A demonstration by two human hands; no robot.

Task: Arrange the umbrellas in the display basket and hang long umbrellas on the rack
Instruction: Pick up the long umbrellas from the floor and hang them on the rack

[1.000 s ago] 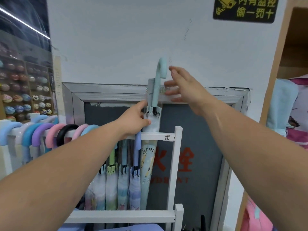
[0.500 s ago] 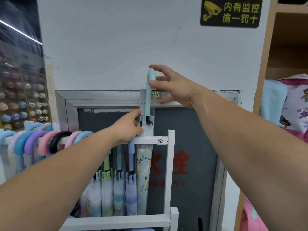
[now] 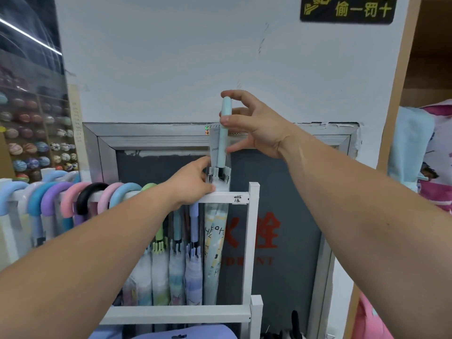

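A long umbrella with a pale teal handle [image 3: 224,133] and a printed cream canopy [image 3: 215,243] stands upright against the white rack [image 3: 253,241], its handle well above the top rail. My right hand [image 3: 254,123] pinches the top of the handle between thumb and fingers. My left hand [image 3: 195,182] grips the umbrella at its rib tips, right on the top rail. Several long umbrellas [image 3: 73,199] with pastel and black hooked handles hang along the rail to the left.
Behind the rack is a grey metal-framed panel [image 3: 293,216] with red characters on a white wall. A wooden shelf edge [image 3: 396,94] and pink and blue goods [image 3: 430,152] are at the right. Shelves of balls [image 3: 31,143] fill the far left.
My right hand closed on the handle top and turned it edge-on, so the hook no longer shows sideways. The left hand stayed at the rib tips by the rail.
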